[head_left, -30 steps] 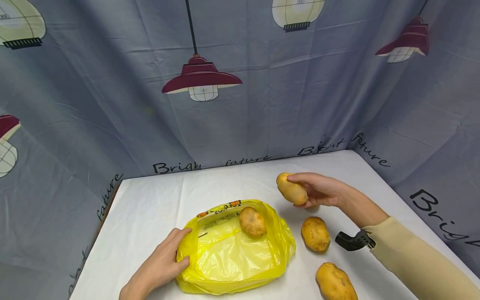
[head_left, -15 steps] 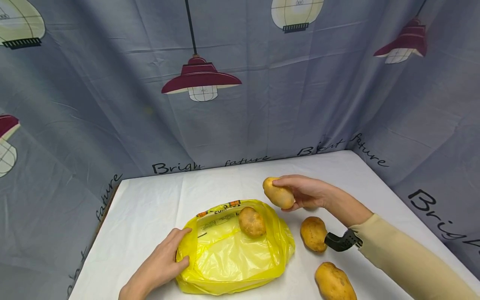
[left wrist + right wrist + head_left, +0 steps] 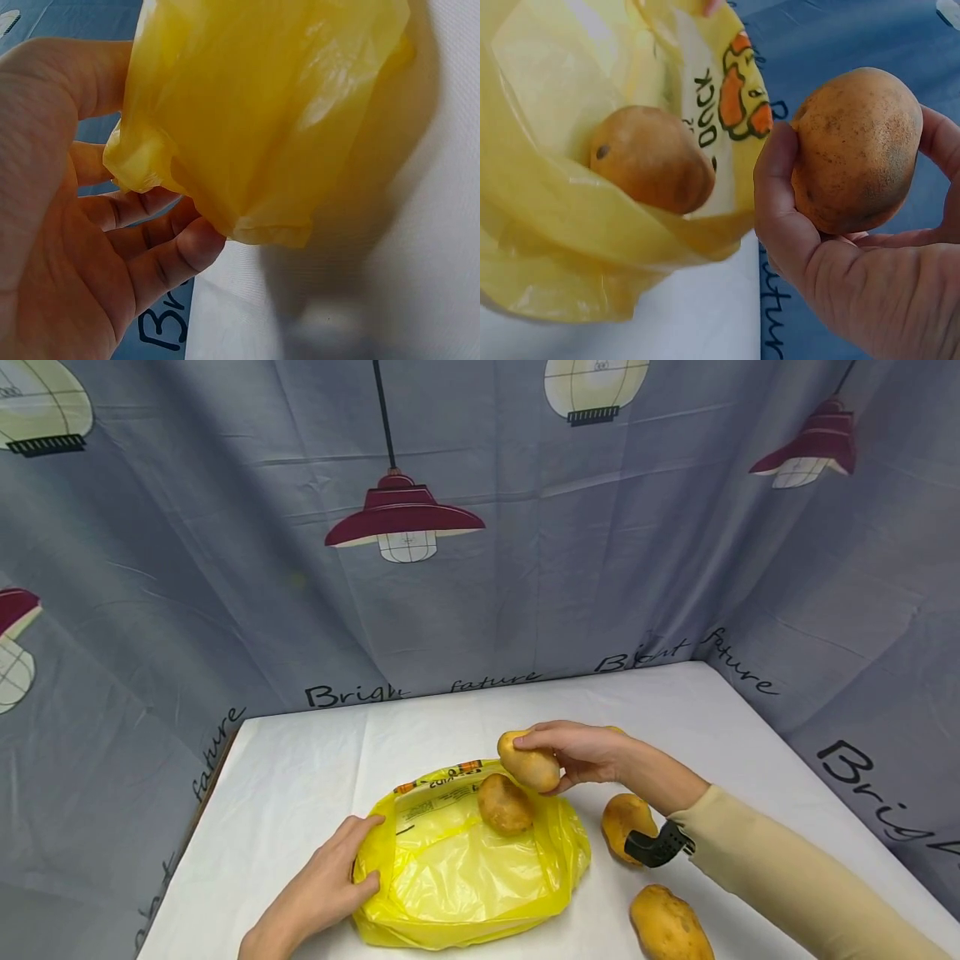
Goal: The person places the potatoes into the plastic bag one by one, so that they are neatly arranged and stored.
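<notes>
A yellow plastic bag lies with its mouth open on the table, one potato inside near its right wall. My left hand holds the bag's left side; in the left wrist view its fingers curl at the yellow film. My right hand grips another potato between thumb and fingers, over the bag's far right rim. In the right wrist view this potato is beside the bag's printed rim, apart from the potato inside.
Two potatoes lie right of the bag: one potato partly behind the black wrist mount, another potato at the near edge of view. A bit of yellow shows behind the right wrist. A grey printed curtain surrounds the white table.
My right hand has carried its potato left and slightly toward me, from right of the bag to over its rim. The left hand and the bag stay in place.
</notes>
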`<action>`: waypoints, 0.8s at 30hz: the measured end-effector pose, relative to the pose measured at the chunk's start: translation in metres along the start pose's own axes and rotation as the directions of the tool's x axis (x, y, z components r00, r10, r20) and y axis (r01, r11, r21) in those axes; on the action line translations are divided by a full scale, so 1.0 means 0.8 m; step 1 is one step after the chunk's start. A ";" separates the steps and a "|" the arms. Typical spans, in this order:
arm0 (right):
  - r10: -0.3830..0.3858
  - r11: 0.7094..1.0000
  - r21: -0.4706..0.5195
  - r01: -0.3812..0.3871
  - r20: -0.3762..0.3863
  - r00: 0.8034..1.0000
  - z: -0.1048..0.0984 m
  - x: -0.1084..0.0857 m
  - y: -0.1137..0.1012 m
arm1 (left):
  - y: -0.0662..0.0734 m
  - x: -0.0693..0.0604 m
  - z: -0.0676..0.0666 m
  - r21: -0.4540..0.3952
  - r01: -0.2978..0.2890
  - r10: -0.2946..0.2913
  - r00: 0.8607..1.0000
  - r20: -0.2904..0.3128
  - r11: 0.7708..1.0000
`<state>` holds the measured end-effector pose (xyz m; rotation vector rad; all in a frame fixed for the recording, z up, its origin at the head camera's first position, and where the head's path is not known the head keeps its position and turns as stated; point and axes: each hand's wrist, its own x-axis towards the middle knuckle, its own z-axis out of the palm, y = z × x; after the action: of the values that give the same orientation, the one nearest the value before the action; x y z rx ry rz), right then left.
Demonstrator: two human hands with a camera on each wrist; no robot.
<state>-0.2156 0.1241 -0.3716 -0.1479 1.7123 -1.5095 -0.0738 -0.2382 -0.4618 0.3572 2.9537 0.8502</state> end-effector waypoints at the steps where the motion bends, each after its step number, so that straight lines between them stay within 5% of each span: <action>1: 0.003 1.000 -0.005 -0.003 0.008 1.000 0.002 0.002 0.000 | 0.000 0.000 0.000 -0.001 0.000 0.000 1.000 0.000 1.000; 24: 0.038 0.990 -0.135 -0.027 0.085 0.996 0.063 0.030 0.001 | -0.003 -0.002 0.004 0.005 -0.019 0.020 1.000 -0.022 1.000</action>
<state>-0.1988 0.0715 -0.3807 -0.2518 1.7374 -1.3448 -0.0728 -0.2391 -0.4658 0.3802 2.9773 0.8548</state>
